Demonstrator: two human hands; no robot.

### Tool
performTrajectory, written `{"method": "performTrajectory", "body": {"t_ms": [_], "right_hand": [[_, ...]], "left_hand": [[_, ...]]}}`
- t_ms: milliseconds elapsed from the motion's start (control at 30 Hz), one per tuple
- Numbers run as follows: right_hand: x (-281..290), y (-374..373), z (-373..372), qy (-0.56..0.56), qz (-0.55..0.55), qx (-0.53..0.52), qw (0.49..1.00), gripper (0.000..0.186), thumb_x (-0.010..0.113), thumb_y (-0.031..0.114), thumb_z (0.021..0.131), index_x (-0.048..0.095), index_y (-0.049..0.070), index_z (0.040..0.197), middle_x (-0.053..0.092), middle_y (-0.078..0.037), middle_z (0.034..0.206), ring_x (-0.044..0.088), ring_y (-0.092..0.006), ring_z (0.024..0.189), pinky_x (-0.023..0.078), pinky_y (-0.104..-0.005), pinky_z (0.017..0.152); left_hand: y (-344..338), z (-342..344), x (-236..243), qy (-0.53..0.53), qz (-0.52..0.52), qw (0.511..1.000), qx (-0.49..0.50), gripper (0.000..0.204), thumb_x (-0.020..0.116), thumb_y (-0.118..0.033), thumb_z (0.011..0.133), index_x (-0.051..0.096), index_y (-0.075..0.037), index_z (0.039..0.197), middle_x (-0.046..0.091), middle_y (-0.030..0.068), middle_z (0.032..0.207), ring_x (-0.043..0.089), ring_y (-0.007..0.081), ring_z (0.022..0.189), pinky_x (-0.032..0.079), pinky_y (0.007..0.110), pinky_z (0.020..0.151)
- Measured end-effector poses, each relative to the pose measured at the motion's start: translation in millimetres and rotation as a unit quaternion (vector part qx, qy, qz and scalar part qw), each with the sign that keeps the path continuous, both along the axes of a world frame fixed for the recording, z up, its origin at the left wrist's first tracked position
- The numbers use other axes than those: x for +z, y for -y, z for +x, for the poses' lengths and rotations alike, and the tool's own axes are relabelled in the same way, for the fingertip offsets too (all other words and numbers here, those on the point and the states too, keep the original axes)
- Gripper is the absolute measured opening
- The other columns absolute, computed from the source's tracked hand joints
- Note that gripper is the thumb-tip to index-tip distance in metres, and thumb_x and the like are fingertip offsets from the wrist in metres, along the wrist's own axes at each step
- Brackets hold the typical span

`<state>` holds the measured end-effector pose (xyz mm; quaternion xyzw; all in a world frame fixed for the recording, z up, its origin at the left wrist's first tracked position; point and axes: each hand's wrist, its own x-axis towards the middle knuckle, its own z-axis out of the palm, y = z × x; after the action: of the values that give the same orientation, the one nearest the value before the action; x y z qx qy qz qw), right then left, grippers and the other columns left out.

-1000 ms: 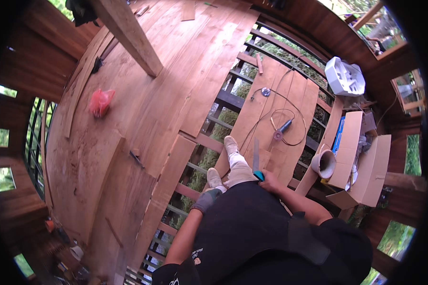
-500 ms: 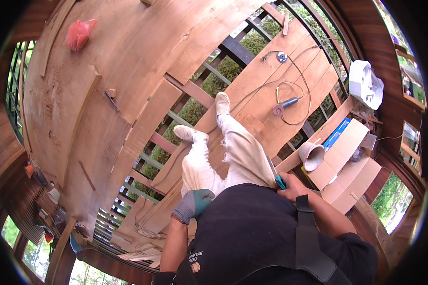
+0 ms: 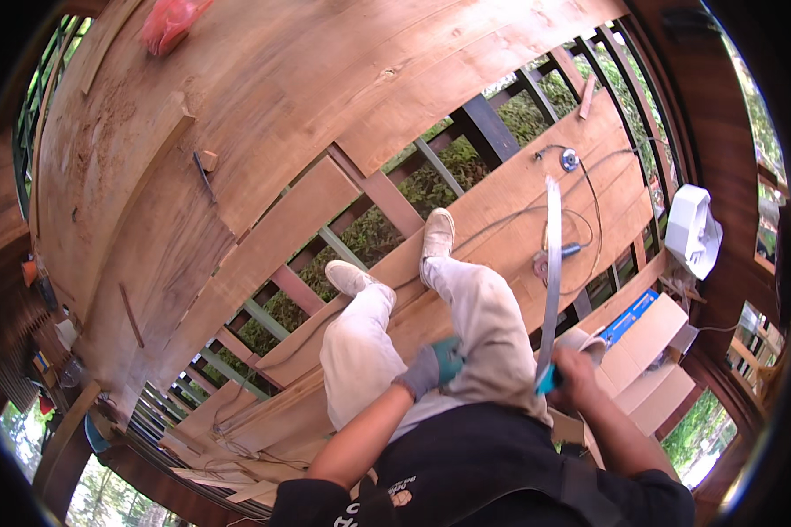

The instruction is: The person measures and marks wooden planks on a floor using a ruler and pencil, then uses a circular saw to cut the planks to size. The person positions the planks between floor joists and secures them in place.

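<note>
My bare right hand (image 3: 575,379) is closed around the teal handle of a handsaw (image 3: 552,263). Its long, thin metal blade points up and away from me, seen nearly edge-on. My left hand (image 3: 432,364), in a grey and teal glove, lies against the inner side of my right thigh and holds nothing that I can see. Its fingers look stretched out, though they are somewhat blurred. Beyond the blade, an angle grinder (image 3: 554,259) with a dark blue body rests on wooden boards (image 3: 501,250).
Dark gaps (image 3: 439,167) between joists open onto greenery below. Cables and a small blue-and-silver disc tool (image 3: 569,160) lie on the boards. At right are an open cardboard box (image 3: 650,342) and a white plastic object (image 3: 694,230). Sawdust-strewn planks (image 3: 264,105) carry a red plastic bag (image 3: 171,25).
The handsaw has come up into view in my right hand, its blade now in sight. My left hand has moved right, from my waist to my thigh. My view has shifted.
</note>
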<state>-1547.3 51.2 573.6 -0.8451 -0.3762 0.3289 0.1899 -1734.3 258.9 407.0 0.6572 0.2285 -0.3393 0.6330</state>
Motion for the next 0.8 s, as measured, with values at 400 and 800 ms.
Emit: {"method": "performTrajectory", "body": {"t_ms": [400,800], "right_hand": [[-436,-255,172,0.121,0.077,0.264,0.954,0.049,0.081,0.04,0.073,0.057,0.013,0.106,0.065,-0.01,0.088,0.067,-0.0333,0.08,0.054,-0.045,0.065],[-627,-253,148,-0.031,0.064,0.291,0.954,0.043,0.079,0.024,0.071,0.062,0.005,0.105,0.066,-0.014,0.095,0.066,-0.0339,0.09,0.054,-0.0436,0.078]], "left_hand": [[-110,106,-115,0.19,-0.079,0.908,-0.364,0.032,0.056,-0.034,0.092,0.063,-0.006,0.106,0.069,0.0215,0.097,0.067,0.0411,0.093,0.052,0.047,0.084],[-214,127,-166,0.146,0.15,0.939,-0.273,0.038,0.055,-0.045,0.094,0.066,-0.01,0.105,0.072,0.0168,0.085,0.07,0.0367,0.078,0.056,0.046,0.07]]}}
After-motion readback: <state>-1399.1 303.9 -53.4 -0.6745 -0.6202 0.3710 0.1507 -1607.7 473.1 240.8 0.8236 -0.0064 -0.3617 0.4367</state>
